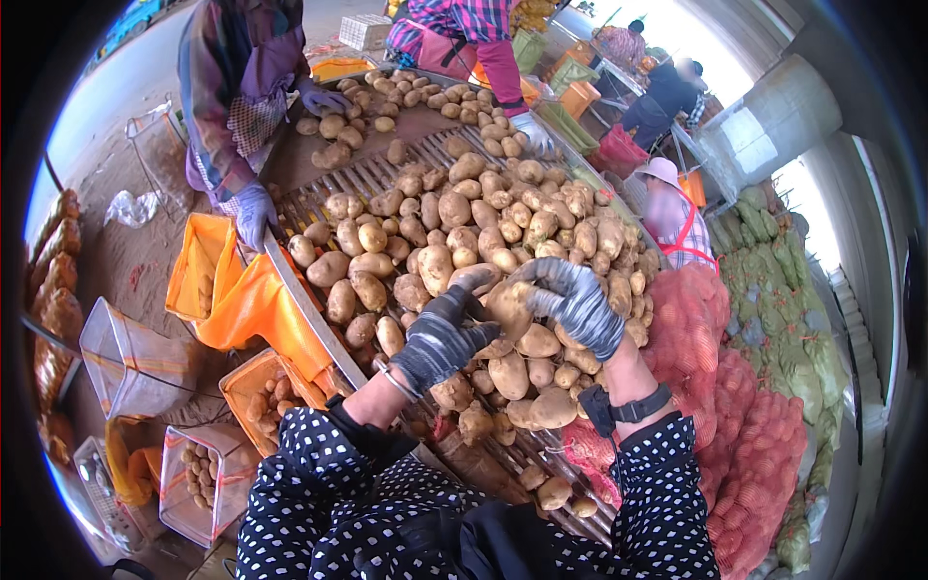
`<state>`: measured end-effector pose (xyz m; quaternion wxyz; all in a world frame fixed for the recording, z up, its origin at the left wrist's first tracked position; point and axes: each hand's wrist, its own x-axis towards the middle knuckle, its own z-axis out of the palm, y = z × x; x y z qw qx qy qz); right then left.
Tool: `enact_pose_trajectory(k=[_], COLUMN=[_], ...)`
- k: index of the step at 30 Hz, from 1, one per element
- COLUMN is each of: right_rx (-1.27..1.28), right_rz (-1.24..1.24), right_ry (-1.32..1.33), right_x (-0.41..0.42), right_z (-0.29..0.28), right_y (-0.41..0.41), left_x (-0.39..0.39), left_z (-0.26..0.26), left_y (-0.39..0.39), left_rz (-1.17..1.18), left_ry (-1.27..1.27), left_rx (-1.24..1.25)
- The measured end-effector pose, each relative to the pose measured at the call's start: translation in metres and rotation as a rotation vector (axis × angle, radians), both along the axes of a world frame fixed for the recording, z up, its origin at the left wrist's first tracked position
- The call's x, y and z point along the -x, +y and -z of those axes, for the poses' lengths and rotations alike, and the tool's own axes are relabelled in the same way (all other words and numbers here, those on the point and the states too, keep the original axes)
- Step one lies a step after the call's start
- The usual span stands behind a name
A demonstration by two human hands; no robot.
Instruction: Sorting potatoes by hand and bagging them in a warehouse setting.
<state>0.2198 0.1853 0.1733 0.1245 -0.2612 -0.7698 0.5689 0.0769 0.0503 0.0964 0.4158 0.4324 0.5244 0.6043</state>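
A brown potato [510, 310] is between my two hands, above a heap of loose potatoes [449, 210]. My left hand [448, 335], in a grey striped knit glove, grips its left side. From the right, my right hand [576, 301], gloved alike, curls its fingers onto the same potato. Part of its skin is hidden behind the fingers. Directly below lie larger potatoes [509, 375] on the heap. The heap rests on a sorting table with a slatted bed [304, 199], and more potatoes [554, 493] sit on the slats close to my body.
A metal side rail [312, 308] edges the table on the left. Beyond it stand orange-lined bins [203, 250] and a mesh-sided crate [210, 500]. Red mesh sacks [750, 442] crowd the right side. Across the table are co-workers' gloved hands [255, 214].
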Motion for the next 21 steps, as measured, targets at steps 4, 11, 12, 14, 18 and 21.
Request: enact_pose_trajectory(k=[4,11,12,14,18,21], right_rx=[-0.296,0.046,-0.002,-0.261,-0.27,-0.204], right_rz=[-0.175,0.268,0.163,0.103,0.148,0.082], right_ry=[-0.083,0.18,0.122,-0.003,-0.067,-0.008], right_x=[0.019,-0.022,-0.033,-0.029,-0.014,-0.02], right_z=[0.01,0.063,0.079,0.083,0.074,0.074], right_y=[-0.04,-0.035,-0.04,-0.066,-0.084,-0.077], left_x=[0.005,0.001,0.0,0.004,0.012,0.019], left_z=[0.021,0.063,0.064,0.051,0.059,0.074], left_y=[0.011,-0.009,-0.007,-0.01,-0.016,-0.027], left_rz=[0.022,-0.001,-0.026,-0.01,0.04,0.021], left_ry=[0.407,-0.463,-0.511,-0.461,-0.371,-0.021], left_rx=[-0.008,0.038,0.042,0.077,-0.002,-0.3])
